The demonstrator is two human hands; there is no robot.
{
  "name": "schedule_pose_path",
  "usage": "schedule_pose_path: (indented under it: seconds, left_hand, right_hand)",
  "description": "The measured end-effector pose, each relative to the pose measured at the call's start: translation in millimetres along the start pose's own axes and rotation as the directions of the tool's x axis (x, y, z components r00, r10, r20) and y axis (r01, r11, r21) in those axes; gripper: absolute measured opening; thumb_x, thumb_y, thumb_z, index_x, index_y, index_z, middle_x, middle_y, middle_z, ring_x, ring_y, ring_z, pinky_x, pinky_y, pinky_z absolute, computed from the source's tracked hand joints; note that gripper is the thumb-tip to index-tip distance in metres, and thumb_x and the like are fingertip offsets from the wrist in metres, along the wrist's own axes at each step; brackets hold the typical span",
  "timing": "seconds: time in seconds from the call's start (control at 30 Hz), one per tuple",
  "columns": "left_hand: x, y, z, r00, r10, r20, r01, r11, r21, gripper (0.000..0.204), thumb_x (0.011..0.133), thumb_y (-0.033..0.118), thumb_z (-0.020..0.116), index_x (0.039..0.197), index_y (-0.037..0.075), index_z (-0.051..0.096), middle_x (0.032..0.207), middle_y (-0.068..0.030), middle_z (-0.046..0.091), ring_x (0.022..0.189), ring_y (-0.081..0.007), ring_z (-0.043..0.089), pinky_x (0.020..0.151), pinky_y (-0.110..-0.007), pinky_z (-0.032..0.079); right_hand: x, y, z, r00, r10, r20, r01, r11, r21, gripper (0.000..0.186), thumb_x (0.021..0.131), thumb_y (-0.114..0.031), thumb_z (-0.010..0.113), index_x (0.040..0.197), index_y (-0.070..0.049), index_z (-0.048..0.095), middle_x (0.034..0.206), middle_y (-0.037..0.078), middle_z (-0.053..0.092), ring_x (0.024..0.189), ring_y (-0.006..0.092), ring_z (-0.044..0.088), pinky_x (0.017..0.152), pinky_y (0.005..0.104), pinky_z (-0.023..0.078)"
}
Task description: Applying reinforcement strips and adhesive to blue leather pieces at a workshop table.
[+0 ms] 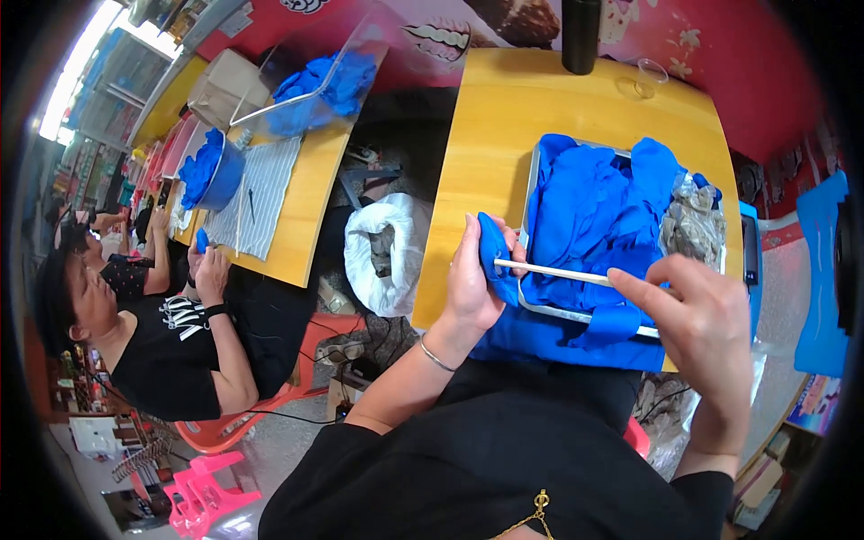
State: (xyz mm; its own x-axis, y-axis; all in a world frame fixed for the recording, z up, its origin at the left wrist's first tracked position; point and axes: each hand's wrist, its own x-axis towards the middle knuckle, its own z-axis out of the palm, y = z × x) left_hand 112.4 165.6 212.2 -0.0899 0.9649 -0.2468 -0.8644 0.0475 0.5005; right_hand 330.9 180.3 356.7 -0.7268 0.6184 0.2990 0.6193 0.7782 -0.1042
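Observation:
My left hand grips a small blue fabric piece, curved like a pouch, near the table's front left. A thin pale stick runs from my right hand to that piece, its tip at the fabric's opening. My right fingers are closed around the stick's other end, with the index finger stretched along it. Just beyond both hands lies a tray with a pale rim, heaped with blue fabric pieces. In its right side sits a clear plastic bag of greyish-brown material.
My yellow table carries a black bottle and a clear round container at the back. To the left stands a white-lined bag. Beyond it, a co-worker sits at another table with a blue bucket.

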Motion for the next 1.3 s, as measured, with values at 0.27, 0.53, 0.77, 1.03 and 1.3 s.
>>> schedule_pose_path:
  seconds: [0.27, 0.53, 0.77, 1.03, 1.3]
  left_hand:
    - [-4, -3, 6, 0.993, 0.118, 0.020, -0.119, 0.988, 0.102, 0.034, 0.095, 0.044, 0.040, 0.094, 0.012, 0.049, 0.076, -0.0028, 0.049, 0.071, -0.0154, 0.051, 0.064, -0.028, 0.045]
    - [-5, -10, 8, 0.932, 0.355, -0.078, -0.333, 0.920, 0.207, 0.021, 0.092, 0.029, 0.054, 0.095, 0.009, 0.051, 0.074, -0.0043, 0.055, 0.060, -0.0140, 0.056, 0.053, -0.026, 0.047]
    - [-3, -16, 14, 0.921, 0.375, -0.104, -0.348, 0.914, 0.207, 0.018, 0.089, 0.025, 0.060, 0.092, 0.009, 0.052, 0.064, -0.0016, 0.053, 0.054, -0.0098, 0.052, 0.052, -0.022, 0.044]
    - [9, -13, 15, 0.896, 0.415, -0.161, -0.359, 0.887, 0.289, 0.016, 0.087, 0.019, 0.062, 0.084, 0.010, 0.048, 0.059, -0.0001, 0.049, 0.051, -0.0082, 0.048, 0.051, -0.023, 0.042]
    - [23, -9, 18, 0.892, 0.447, -0.067, -0.415, 0.870, 0.267, 0.017, 0.087, 0.017, 0.063, 0.083, 0.009, 0.048, 0.058, 0.0003, 0.049, 0.047, -0.0067, 0.047, 0.046, -0.020, 0.040]
  right_hand:
    - [-26, -18, 52, 0.974, 0.223, -0.038, -0.205, 0.943, 0.262, 0.040, 0.070, 0.004, 0.061, 0.106, -0.014, 0.066, 0.073, 0.005, 0.055, 0.061, 0.0199, 0.057, 0.051, 0.0315, 0.044]
    - [-36, -43, 90, 0.933, 0.359, -0.017, -0.312, 0.834, 0.455, 0.032, 0.078, 0.000, 0.061, 0.109, -0.010, 0.064, 0.070, 0.011, 0.056, 0.059, 0.0259, 0.058, 0.052, 0.0359, 0.046]
    - [-48, -46, 112, 0.875, 0.454, 0.172, -0.406, 0.492, 0.770, 0.024, 0.082, 0.004, 0.055, 0.105, -0.001, 0.061, 0.078, 0.012, 0.060, 0.064, 0.0185, 0.059, 0.057, 0.0287, 0.046]
    - [-34, -42, 121, 0.921, 0.382, -0.075, -0.279, 0.782, 0.557, 0.028, 0.081, 0.004, 0.057, 0.108, -0.004, 0.061, 0.079, 0.014, 0.060, 0.062, 0.0255, 0.059, 0.054, 0.0316, 0.046]
    - [-25, -24, 130, 0.845, 0.438, 0.305, -0.468, 0.332, 0.819, 0.024, 0.082, 0.005, 0.056, 0.105, 0.000, 0.062, 0.078, 0.007, 0.061, 0.054, 0.0095, 0.053, 0.047, 0.0221, 0.040]
